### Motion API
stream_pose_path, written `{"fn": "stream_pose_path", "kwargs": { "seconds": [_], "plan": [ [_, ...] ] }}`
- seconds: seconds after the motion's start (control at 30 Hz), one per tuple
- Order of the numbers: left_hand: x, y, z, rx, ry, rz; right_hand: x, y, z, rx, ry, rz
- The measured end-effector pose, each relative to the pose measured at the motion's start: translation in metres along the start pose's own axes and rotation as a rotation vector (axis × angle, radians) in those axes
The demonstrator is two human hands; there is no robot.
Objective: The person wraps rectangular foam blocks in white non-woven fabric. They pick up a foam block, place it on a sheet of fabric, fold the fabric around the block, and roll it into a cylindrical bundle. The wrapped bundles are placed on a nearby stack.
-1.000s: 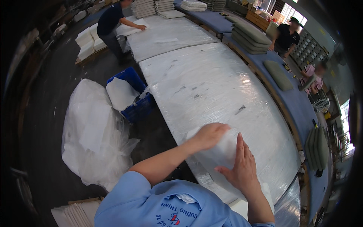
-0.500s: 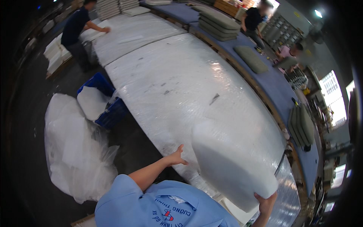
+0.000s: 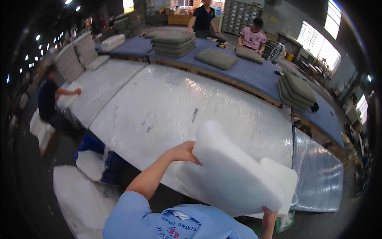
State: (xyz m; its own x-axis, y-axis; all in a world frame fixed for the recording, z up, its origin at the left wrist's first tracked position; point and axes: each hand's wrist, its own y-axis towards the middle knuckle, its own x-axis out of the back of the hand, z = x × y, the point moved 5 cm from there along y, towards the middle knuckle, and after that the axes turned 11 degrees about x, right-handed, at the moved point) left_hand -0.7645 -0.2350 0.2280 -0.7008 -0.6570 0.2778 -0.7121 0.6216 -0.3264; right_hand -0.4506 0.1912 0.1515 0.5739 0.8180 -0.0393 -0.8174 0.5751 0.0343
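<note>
A thick white foam cushion (image 3: 230, 171) with rounded corners is tilted up between my hands, its broad face toward me. My left hand (image 3: 185, 153) grips its upper left edge, thumb on the near side. At the lower right corner, my right hand (image 3: 269, 217) pinches the edge; its fingers are partly hidden behind the cushion. Behind the cushion's right side lies a flat cream-white pad (image 3: 287, 177), partly covered. Below them spreads a large table (image 3: 159, 99) wrapped in clear plastic film.
Beyond the table, a blue-covered bench (image 3: 254, 77) carries stacked grey-green cushions (image 3: 173, 44). Two people are beyond it; another person (image 3: 49, 95) works at the far left. On the floor at left are a blue crate (image 3: 113, 165) and a white plastic-wrapped bundle (image 3: 81, 199).
My left hand, open and apart from the cushion before, has closed on its left edge. The cushion has been raised and tilted upright, uncovering the cream-white pad. My view has swung upward and right.
</note>
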Motion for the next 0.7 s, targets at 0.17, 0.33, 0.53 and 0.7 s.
{"fn": "stream_pose_path", "kwargs": {
  "seconds": [0.17, 0.33, 0.53, 0.7],
  "plan": [
    [0.031, -0.049, -0.139, -0.173, 0.488, -0.19, -0.088, 0.008, -0.1, -0.173, 0.072, 0.197],
    [-0.017, -0.046, -0.177, -0.345, 0.88, -0.28, -0.137, 0.018, -0.155, -0.391, -0.387, 0.578],
    [-0.068, 0.008, -0.099, -0.284, 1.101, -0.298, -0.091, 0.033, -0.104, -0.059, -0.506, 0.443],
    [-0.056, 0.015, -0.097, -0.207, 1.119, -0.356, -0.132, 0.057, 0.055, 0.605, -0.497, 0.238]
  ]
}}
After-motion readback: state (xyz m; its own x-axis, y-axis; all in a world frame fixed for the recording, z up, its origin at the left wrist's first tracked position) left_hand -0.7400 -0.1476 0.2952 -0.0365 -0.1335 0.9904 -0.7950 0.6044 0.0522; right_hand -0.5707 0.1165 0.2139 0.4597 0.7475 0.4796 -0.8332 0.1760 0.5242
